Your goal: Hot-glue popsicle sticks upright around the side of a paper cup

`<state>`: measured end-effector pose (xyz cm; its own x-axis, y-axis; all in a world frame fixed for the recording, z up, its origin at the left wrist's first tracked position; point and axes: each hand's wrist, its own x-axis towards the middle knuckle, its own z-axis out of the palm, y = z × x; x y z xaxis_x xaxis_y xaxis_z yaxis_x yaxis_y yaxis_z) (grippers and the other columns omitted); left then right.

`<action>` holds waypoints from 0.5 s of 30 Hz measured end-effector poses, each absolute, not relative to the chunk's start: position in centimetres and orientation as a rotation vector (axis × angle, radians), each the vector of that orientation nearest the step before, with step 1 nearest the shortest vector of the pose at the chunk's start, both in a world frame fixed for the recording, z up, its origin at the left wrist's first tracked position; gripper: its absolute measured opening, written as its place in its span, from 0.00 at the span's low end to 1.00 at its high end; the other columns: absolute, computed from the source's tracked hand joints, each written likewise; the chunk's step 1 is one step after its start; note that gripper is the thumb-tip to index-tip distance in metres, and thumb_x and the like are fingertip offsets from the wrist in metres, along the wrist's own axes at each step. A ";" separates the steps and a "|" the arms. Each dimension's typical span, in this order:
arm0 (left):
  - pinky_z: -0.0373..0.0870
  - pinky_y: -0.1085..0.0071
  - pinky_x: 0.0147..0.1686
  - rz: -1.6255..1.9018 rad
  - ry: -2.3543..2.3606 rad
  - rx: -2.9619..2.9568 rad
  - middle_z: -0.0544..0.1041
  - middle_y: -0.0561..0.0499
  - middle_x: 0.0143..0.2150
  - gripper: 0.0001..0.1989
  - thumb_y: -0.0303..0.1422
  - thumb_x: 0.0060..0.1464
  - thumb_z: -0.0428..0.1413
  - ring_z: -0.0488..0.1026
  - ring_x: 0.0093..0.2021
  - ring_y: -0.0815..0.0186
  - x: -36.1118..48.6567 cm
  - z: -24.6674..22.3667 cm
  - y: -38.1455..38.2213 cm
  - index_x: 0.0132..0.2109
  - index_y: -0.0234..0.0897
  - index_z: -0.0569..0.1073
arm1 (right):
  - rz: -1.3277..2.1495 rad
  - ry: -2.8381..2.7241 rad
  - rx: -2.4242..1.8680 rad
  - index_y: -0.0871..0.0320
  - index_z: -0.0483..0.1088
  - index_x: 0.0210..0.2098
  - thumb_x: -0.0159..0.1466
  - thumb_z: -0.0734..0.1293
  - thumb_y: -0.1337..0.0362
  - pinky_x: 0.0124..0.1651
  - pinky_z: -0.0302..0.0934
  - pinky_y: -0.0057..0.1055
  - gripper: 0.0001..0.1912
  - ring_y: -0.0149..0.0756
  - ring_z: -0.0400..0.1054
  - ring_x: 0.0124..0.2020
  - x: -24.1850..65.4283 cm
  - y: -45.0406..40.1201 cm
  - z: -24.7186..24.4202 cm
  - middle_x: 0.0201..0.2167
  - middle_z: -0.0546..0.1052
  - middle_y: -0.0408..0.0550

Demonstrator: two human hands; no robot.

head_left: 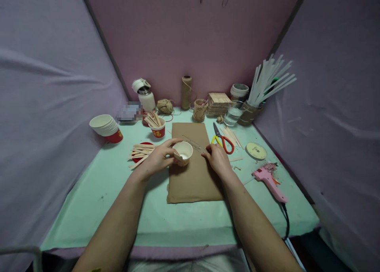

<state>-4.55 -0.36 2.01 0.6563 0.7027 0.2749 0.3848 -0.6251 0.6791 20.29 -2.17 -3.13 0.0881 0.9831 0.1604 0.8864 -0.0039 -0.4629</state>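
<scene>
A sheet of brown cardboard [192, 185] lies flat at the middle of the table. Over its left part, my left hand [160, 157] grips a white paper cup [183, 150] by its side, with the open mouth facing up. A clear ruler [194, 143] rests slantwise on the cardboard, right of the cup's rim. The fingers of my right hand [218, 159] are closed on the ruler's lower right end. Just beyond that hand lie scissors [228, 144] with red and yellow handles.
A pink glue gun [270, 183] with a black cord lies at the right, near a round yellow-green disc [256, 151]. Wooden sticks [141, 152] and stacked cups [106, 127] stand left. A glass [233, 114] and white glue sticks [267, 82] are at the back right.
</scene>
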 end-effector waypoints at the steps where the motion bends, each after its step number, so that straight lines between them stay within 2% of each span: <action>1: 0.63 0.55 0.59 0.708 0.848 2.286 0.67 0.42 0.62 0.06 0.30 0.54 0.57 0.66 0.61 0.56 -4.6 2.0 -0.4 0.34 0.37 0.79 | 0.319 -1.813 -1.941 0.62 0.73 0.39 0.60 0.70 0.64 0.42 0.60 0.34 0.09 0.42 0.70 0.40 20.3 -2.1 -3.2 0.36 0.76 0.54; 6: 0.64 0.55 0.59 0.670 0.882 2.255 0.61 0.42 0.66 0.06 0.34 0.52 0.60 0.65 0.62 0.55 -4.5 1.9 -0.8 0.35 0.37 0.77 | 0.311 -1.758 -1.990 0.61 0.74 0.35 0.59 0.70 0.63 0.39 0.60 0.33 0.07 0.41 0.71 0.37 20.2 -2.0 -3.6 0.34 0.77 0.53; 9: 0.69 0.58 0.54 0.669 0.848 2.251 0.65 0.43 0.62 0.06 0.35 0.50 0.61 0.70 0.56 0.56 -4.3 1.6 -0.8 0.35 0.38 0.76 | 0.195 -1.808 -2.008 0.60 0.74 0.32 0.59 0.70 0.63 0.40 0.60 0.34 0.06 0.42 0.71 0.38 20.0 -2.2 -3.7 0.33 0.76 0.54; 12: 0.71 0.63 0.50 0.681 0.841 2.231 0.70 0.44 0.56 0.07 0.35 0.49 0.62 0.72 0.52 0.58 -4.0 1.5 -1.0 0.34 0.37 0.75 | 0.095 -1.836 -2.057 0.62 0.74 0.36 0.60 0.70 0.63 0.38 0.61 0.33 0.08 0.43 0.72 0.38 19.6 -2.5 -3.4 0.34 0.77 0.57; 15: 0.71 0.64 0.50 0.671 0.877 2.181 0.72 0.45 0.53 0.08 0.36 0.48 0.62 0.72 0.50 0.60 -3.7 1.8 -1.3 0.33 0.36 0.74 | 0.073 -1.883 -2.139 0.65 0.74 0.41 0.62 0.69 0.63 0.38 0.61 0.34 0.11 0.45 0.73 0.39 19.2 -2.9 -2.5 0.37 0.78 0.61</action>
